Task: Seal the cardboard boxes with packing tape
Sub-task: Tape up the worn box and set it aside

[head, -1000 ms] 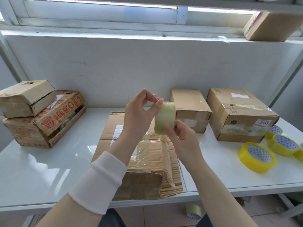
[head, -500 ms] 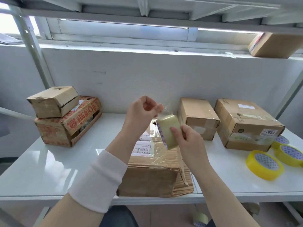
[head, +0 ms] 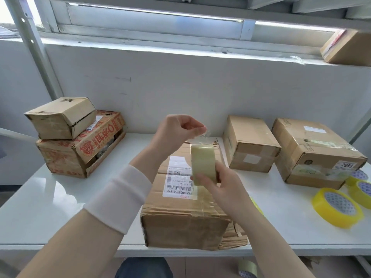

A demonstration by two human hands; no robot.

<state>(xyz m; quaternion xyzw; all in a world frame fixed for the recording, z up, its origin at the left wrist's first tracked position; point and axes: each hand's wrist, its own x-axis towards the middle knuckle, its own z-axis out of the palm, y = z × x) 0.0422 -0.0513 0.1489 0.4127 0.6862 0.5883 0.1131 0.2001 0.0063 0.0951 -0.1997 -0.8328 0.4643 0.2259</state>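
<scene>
Head view, looking down. Found the tape roll (head: 202, 163), pale and clear, held upright over the nearest cardboard box (head: 180, 223), just above its white shipping label (head: 179, 177). Read "M003-00 173" upside down under the barcodes there; could not make out the finer print. Saw the right hand (head: 224, 189) with its grip curled round the lower part of the roll, and the left hand (head: 176, 133) with its grip narrowed to a pinch on the free tape end (head: 202, 135), drawn up a short way above the roll. Noted a white cuff (head: 120, 197) on the left forearm. Found the nearest cardboard box flat on the white surface (head: 60, 207), closed, with clear tape across its top. Read "2859" on a small label (head: 347, 165) on the far-right box (head: 313, 149); found a plainer taped box (head: 249, 141) beside it. On the left, saw a small battered box (head: 60, 117) stacked on a red-printed box (head: 80, 153), characters too blurred to read, side gaping on dark contents impossible to identify. Found yellow tape rolls (head: 337, 207) lying flat near the right edge.
</scene>
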